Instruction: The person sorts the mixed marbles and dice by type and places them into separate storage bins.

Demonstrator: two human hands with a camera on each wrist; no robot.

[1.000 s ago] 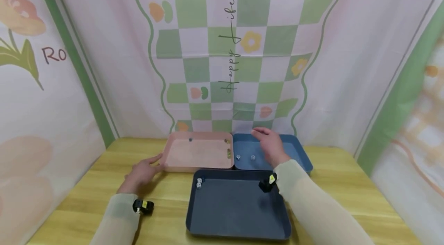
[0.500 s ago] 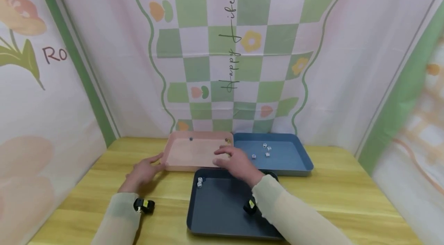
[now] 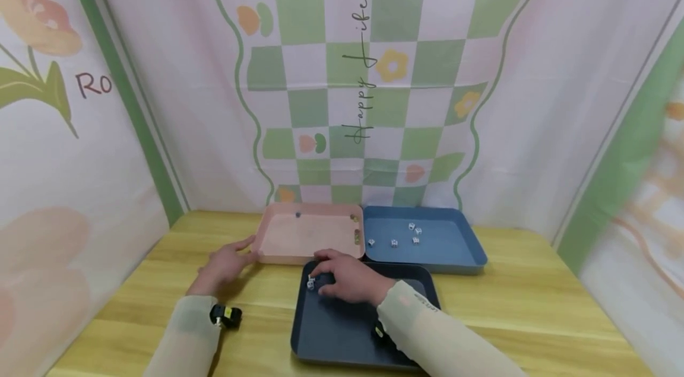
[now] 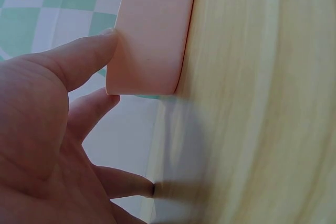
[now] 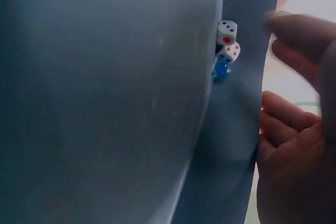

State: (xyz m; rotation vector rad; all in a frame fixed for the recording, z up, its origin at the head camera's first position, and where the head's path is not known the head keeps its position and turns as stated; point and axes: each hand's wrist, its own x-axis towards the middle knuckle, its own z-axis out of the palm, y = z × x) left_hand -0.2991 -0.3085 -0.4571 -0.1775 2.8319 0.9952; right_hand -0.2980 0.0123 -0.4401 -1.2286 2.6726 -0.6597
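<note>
My right hand [image 3: 350, 279] hovers over the far left corner of the dark tray [image 3: 342, 341], fingers loosely bent, thumb and fingertips apart. Beside those fingertips lie white dice [image 3: 311, 285], partly hidden in the head view. The right wrist view shows two dice [image 5: 227, 34] and a clear blue bead or marble [image 5: 221, 69] along the tray's wall, apart from the fingers. My left hand [image 3: 227, 264] stays at the pink tray's [image 3: 304, 240] near left corner. Its thumb [image 4: 86, 59] touches the rim, another finger touches the corner, and the rest are spread toward the table.
Several white dice [image 3: 415, 240] lie scattered in the blue tray [image 3: 454, 243] at the back right. Small yellowish-green pieces [image 3: 357, 237] sit along the pink tray's right wall, with a small blue piece [image 3: 298, 215] at its back. A wooden table [image 3: 513, 306] carries the trays.
My right hand has moved left and nearer from the blue tray, past the pink tray's right end, to the dark tray's dice, uncovering the blue tray's dice. My left hand stays put.
</note>
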